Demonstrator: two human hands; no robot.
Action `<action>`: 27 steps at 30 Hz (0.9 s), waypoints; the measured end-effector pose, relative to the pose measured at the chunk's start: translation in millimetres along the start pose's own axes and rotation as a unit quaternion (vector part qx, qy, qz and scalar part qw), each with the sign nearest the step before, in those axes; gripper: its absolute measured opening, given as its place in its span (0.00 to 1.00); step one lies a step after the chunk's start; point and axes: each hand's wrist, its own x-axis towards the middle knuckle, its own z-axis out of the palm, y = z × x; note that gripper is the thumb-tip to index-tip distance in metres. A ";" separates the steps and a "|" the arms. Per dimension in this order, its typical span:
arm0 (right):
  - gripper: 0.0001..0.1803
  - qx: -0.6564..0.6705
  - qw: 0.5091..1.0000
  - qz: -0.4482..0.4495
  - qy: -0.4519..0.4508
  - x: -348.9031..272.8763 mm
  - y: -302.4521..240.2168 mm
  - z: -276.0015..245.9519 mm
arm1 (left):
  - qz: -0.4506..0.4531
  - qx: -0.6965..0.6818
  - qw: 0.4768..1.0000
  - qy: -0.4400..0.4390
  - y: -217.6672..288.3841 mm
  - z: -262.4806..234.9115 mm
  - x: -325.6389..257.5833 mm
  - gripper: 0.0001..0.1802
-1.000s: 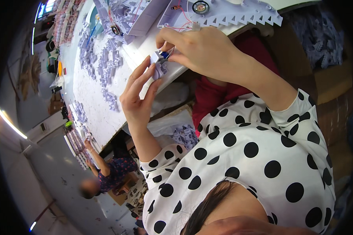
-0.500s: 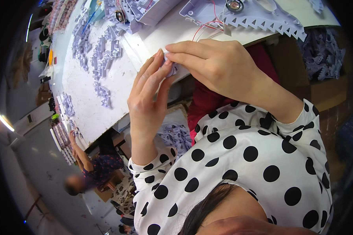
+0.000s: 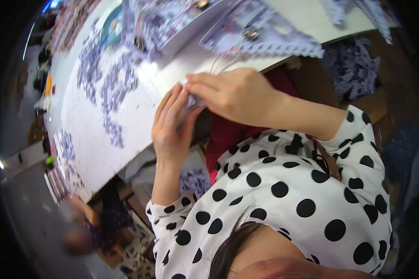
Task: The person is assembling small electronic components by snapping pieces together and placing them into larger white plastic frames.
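A small pale plastic part [image 3: 191, 99] is held between my two hands, just over the near edge of the white table [image 3: 139, 111]. My left hand [image 3: 171, 123] grips it from the left with straight fingers and thumb. From the right, my right hand [image 3: 233, 95] pinches its upper end. Fingers and blur hide most of its shape. Right behind my hands lies a pale lilac toothed plastic shell [image 3: 284, 35] with a round metal piece [image 3: 251, 33] and thin red and white wires.
Loose lilac plastic parts [image 3: 118, 86] are scattered on the table to the left. A larger lilac housing [image 3: 184, 28] with wires sits at the back. At right, a cardboard box [image 3: 381, 93] holds several toothed parts. Another person [image 3: 102, 223] sits at the lower left.
The whole view has shifted and blurred, so the table items appear displaced. Both hands still hold the small part together and appear slightly lower in the picture.
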 end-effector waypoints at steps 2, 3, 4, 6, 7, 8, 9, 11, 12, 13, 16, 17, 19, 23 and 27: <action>0.15 -0.018 1.000 0.012 0.001 -1.2 0.6 6.6 | -0.057 -0.075 0.996 0.001 -8.9 -5.7 1.5 0.26; 0.18 -0.007 1.000 0.024 -0.006 0.9 -2.8 12.0 | -0.045 -0.075 0.996 0.003 -13.1 -9.6 4.0 0.26; 0.18 -0.015 1.000 0.022 0.000 4.4 -2.6 14.4 | -0.114 -0.142 0.983 0.010 -14.2 -11.6 6.9 0.25; 0.13 -0.058 0.998 0.015 -0.016 14.7 4.7 21.0 | -0.172 -0.207 0.963 0.015 -14.5 -10.6 10.3 0.25; 0.08 -0.051 0.998 0.010 0.023 18.1 6.8 25.8 | -0.134 -0.160 0.978 0.021 -15.4 -9.7 10.7 0.23; 0.08 -0.056 0.998 0.009 0.030 17.9 7.3 28.4 | -0.095 -0.112 0.989 0.027 -15.9 -9.3 12.4 0.22; 0.07 -0.064 0.998 0.005 0.012 19.9 4.6 29.9 | -0.091 -0.107 0.990 0.029 -14.2 -11.6 14.0 0.22; 0.07 -0.070 0.998 -0.002 0.001 22.3 4.7 30.4 | -0.084 -0.040 0.995 0.028 -8.6 -13.7 18.9 0.19; 0.06 -0.056 0.998 -0.002 0.006 22.7 9.2 28.4 | -0.081 -0.006 0.996 0.028 -6.7 -14.4 21.8 0.18; 0.06 -0.042 0.999 -0.004 0.011 23.7 11.2 27.4 | -0.055 0.008 0.998 0.035 -9.7 -11.7 24.4 0.17; 0.05 -0.035 0.999 -0.007 0.028 26.3 14.1 29.5 | -0.017 0.062 0.997 0.033 -19.5 -9.7 26.2 0.16; 0.07 -0.040 0.999 0.003 0.001 25.7 9.8 29.6 | 0.006 0.083 0.996 0.026 -17.0 -14.3 22.8 0.16; 0.12 -0.046 0.998 -0.001 0.045 19.1 -2.8 22.3 | 0.021 0.084 0.995 0.051 -17.2 -14.7 22.5 0.17; 0.25 0.024 0.980 0.037 0.192 -21.4 -3.8 -39.2 | 0.077 0.063 0.990 0.096 28.3 -6.3 73.6 0.18; 0.28 -0.072 0.946 0.138 0.283 -54.5 20.3 -56.9 | 0.083 0.071 0.988 0.106 37.8 16.2 100.3 0.16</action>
